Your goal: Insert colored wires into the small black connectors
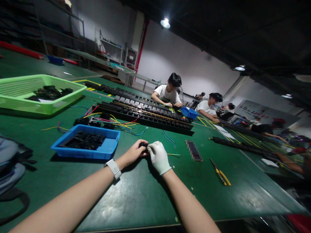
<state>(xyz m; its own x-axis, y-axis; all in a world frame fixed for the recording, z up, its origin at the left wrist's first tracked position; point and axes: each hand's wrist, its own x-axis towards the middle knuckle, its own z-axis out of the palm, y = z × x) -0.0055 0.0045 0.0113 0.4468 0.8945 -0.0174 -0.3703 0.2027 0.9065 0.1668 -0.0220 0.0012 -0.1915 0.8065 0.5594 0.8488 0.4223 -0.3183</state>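
Observation:
My left hand (135,152), bare with a white watch on the wrist, and my right hand (158,157), in a white glove, meet over the green table (136,191). Both are closed on a small black part (144,146) held between their fingertips. A thin yellow-green wire (174,154) lies just right of the gloved hand. The blue tray (110,146) of black parts sits to the left of my hands.
A green basket (14,92) with black parts stands far left. Long black socket strips (145,115) with coloured wires lie beyond my hands. Yellow-handled pliers (220,173) lie at right. A grey bag (9,161) rests at the left edge. Several seated people work further along the table.

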